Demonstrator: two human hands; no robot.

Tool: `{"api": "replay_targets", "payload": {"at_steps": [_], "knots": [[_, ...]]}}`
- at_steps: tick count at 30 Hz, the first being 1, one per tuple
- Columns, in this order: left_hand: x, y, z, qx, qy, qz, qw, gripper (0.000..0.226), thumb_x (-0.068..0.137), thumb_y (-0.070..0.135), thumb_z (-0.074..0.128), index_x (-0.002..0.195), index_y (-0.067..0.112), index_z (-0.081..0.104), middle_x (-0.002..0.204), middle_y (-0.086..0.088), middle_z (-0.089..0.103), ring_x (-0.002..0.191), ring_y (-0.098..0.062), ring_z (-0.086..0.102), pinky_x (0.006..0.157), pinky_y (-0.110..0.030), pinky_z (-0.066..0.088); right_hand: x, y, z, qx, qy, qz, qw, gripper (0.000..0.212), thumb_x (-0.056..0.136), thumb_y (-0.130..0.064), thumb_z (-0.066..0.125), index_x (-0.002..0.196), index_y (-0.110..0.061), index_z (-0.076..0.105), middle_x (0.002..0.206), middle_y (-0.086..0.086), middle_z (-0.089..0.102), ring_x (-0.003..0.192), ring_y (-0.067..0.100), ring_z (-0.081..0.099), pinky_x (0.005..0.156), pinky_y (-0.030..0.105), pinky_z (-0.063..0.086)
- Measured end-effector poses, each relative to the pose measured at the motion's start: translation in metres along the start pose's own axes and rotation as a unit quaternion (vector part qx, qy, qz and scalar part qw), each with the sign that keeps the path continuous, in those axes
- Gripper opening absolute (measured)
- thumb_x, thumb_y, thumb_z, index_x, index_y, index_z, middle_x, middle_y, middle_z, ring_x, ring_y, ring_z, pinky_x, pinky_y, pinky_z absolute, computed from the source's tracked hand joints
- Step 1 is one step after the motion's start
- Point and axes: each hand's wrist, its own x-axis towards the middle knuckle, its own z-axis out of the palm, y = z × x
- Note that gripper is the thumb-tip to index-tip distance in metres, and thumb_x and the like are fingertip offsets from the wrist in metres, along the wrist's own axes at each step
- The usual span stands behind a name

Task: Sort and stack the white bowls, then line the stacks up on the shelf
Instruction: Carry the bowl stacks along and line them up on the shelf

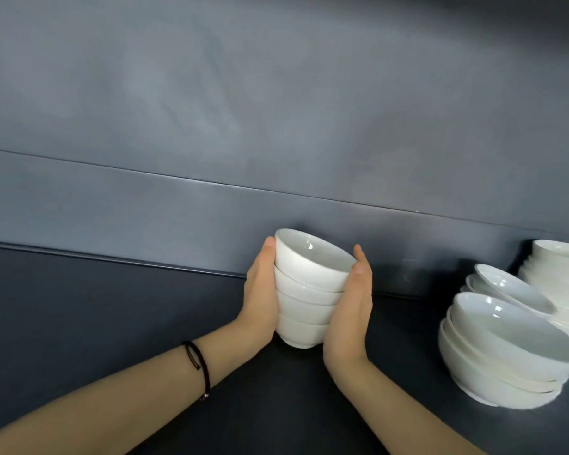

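The left hand [260, 290] and right hand [350, 303] press flat, palms facing, against opposite sides of a stack of small deep white bowls [306, 290], four nested and empty, its foot on the dark shelf [112, 316] beside the back wall. At three o'clock from the hands, well apart, sits a stack of wider shallow bowls [506, 353]. Farther toward two o'clock stand a smaller dish stack [509, 290] and a taller stack [559, 277] at the frame edge.
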Motion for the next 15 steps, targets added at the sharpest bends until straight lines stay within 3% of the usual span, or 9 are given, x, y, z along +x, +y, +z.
{"api": "replay_targets", "payload": {"at_steps": [5, 8, 12, 15], "knots": [[-0.021, 0.037, -0.049, 0.012, 0.017, 0.018, 1.0, 0.095, 0.057, 0.092, 0.053, 0.123, 0.025, 0.067, 0.12, -0.006, 0.071, 0.114, -0.027, 0.066, 0.105, -0.05, 0.046, -0.033, -0.013, 0.052, 0.024, -0.025, 0.033, 0.999, 0.054, 0.081, -0.061, 0.037, 0.132, -0.045, 0.046, 0.133, -0.019, 0.055, 0.12, -0.002, 0.053, 0.104, 0.029, 0.042], [-0.038, 0.065, -0.089, 0.024, 0.063, 0.047, 0.997, 0.098, 0.05, 0.095, 0.055, 0.121, 0.028, 0.068, 0.118, -0.002, 0.072, 0.112, -0.024, 0.066, 0.102, -0.049, 0.048, -0.06, -0.017, 0.094, 0.04, -0.059, 0.054, 0.996, 0.069, 0.074, -0.071, 0.041, 0.129, -0.032, 0.056, 0.127, -0.008, 0.064, 0.118, 0.011, 0.06, 0.106, 0.044, 0.045], [-0.068, 0.102, -0.151, 0.051, 0.109, 0.093, 0.988, 0.083, 0.062, 0.089, 0.049, 0.117, 0.031, 0.069, 0.116, 0.001, 0.072, 0.11, -0.022, 0.067, 0.101, -0.05, 0.049, -0.104, -0.02, 0.153, 0.056, -0.091, 0.064, 0.992, 0.071, 0.073, -0.072, 0.039, 0.125, -0.029, 0.06, 0.119, -0.006, 0.068, 0.112, 0.012, 0.063, 0.102, 0.046, 0.049], [-0.091, 0.128, -0.201, 0.064, 0.145, 0.121, 0.98, 0.087, 0.061, 0.092, 0.048, 0.118, 0.031, 0.068, 0.116, 0.0, 0.072, 0.11, -0.023, 0.068, 0.1, -0.05, 0.049, -0.137, -0.019, 0.2, 0.06, -0.125, 0.06, 0.988, 0.069, 0.074, -0.072, 0.038, 0.125, -0.03, 0.059, 0.119, -0.006, 0.067, 0.112, 0.012, 0.063, 0.101, 0.046, 0.049]]}}
